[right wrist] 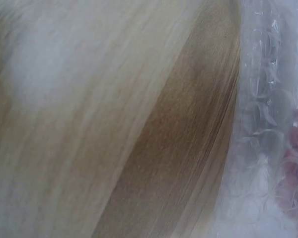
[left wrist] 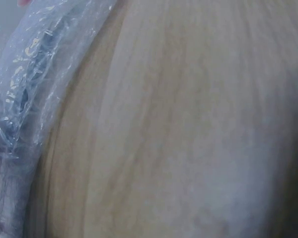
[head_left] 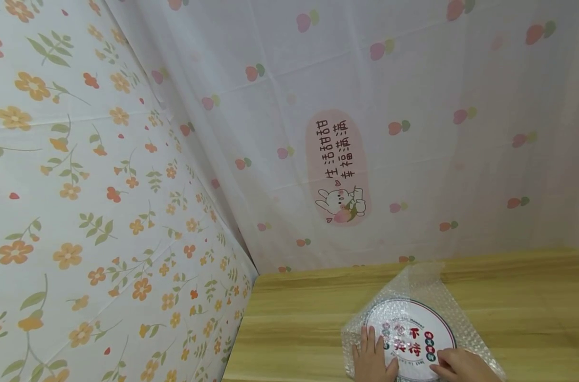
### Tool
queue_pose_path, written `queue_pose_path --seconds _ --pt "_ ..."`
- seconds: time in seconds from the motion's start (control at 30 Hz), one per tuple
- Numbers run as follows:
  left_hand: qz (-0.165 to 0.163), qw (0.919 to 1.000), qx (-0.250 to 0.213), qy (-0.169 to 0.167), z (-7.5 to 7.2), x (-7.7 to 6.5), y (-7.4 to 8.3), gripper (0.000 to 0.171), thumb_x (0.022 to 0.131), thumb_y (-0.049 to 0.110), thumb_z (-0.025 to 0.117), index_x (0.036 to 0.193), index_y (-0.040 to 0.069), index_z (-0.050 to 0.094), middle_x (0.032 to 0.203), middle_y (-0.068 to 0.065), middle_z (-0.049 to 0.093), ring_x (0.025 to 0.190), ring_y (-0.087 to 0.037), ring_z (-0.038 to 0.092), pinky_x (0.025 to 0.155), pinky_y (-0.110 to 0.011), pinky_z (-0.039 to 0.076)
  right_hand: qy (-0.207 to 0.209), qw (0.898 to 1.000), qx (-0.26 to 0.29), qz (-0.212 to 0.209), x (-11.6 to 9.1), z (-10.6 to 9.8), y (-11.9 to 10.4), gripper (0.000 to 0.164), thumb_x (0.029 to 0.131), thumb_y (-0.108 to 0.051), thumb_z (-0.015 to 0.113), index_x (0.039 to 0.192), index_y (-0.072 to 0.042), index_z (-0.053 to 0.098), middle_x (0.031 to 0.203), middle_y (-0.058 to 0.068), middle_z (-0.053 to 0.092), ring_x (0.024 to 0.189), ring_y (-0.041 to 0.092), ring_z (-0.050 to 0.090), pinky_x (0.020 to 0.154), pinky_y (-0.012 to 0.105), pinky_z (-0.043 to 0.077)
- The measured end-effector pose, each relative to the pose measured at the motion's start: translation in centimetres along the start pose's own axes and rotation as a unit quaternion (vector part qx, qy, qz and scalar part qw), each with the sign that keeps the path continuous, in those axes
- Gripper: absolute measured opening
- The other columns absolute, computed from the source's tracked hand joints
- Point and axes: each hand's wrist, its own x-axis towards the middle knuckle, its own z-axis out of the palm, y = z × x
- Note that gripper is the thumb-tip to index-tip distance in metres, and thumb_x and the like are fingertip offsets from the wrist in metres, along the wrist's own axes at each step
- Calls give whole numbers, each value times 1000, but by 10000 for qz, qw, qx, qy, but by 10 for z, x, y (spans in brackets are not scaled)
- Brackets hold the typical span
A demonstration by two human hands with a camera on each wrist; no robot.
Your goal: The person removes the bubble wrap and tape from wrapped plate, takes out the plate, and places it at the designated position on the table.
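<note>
A round white disc point(head_left: 399, 318) with a dark rim and red and dark printed characters lies face up with clear bubble wrap point(head_left: 425, 284) about it. Whether the wrap covers its face is hard to tell. My left hand point(head_left: 371, 358) rests on the disc's near left edge and the wrap, fingers spread and fairly straight. At the near right edge is my right hand point(head_left: 466, 366), its fingers bent and their tips touching the disc; whether they pinch anything is not clear. Both wrist views show bubble wrap point(left wrist: 44, 64) at the side but no hand clearly.
The pair rests on a wood-grain table point(head_left: 289, 318). Behind it hangs a pale curtain point(head_left: 413, 170) with fruit prints and a pink rabbit panel. A flower-patterned cloth point(head_left: 117, 223) borders the table's left side.
</note>
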Motion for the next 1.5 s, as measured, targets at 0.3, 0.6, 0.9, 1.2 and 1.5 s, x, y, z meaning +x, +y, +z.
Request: queue_pose_path --seconds 0.3,0.6,0.9,1.2,1.5 --pt "-3 9999 -40 115 1 0 0 47 76 53 51 107 20 63 125 -1 50 118 -20 40 77 -46 41 -4 9998 31 -184 -1 -1 1 29 81 -32 62 61 -17 47 54 -14 36 48 -1 33 45 22 29" --pt "-15 10000 3 -54 -3 0 1 48 77 54 50 107 20 63 125 -1 50 119 -20 40 78 -45 41 -171 9995 152 -218 -4 -3 1 28 82 -33 60 62 -17 49 54 -14 37 48 -1 34 45 22 30" --pt "-62 9999 -22 -122 -5 0 1 48 77 54 49 108 20 63 126 -1 49 120 -19 39 79 -45 41 -264 9993 232 -113 -6 -3 2 27 83 -33 59 63 -16 53 54 -13 39 49 0 36 45 22 32" --pt "-78 9997 -106 -209 -3 -1 2 48 78 53 49 109 19 62 127 -1 48 121 -20 39 79 -46 40 -260 9993 244 -131 -9 -3 3 26 82 -33 60 63 -16 54 54 -13 39 49 -1 36 45 22 32" --pt "-199 9986 -157 -463 -5 0 3 49 80 54 47 112 19 61 130 0 46 123 -19 36 82 -46 39 -427 9970 576 -300 -11 -7 6 24 84 -31 59 65 -17 58 55 -14 42 50 -1 38 45 21 33"
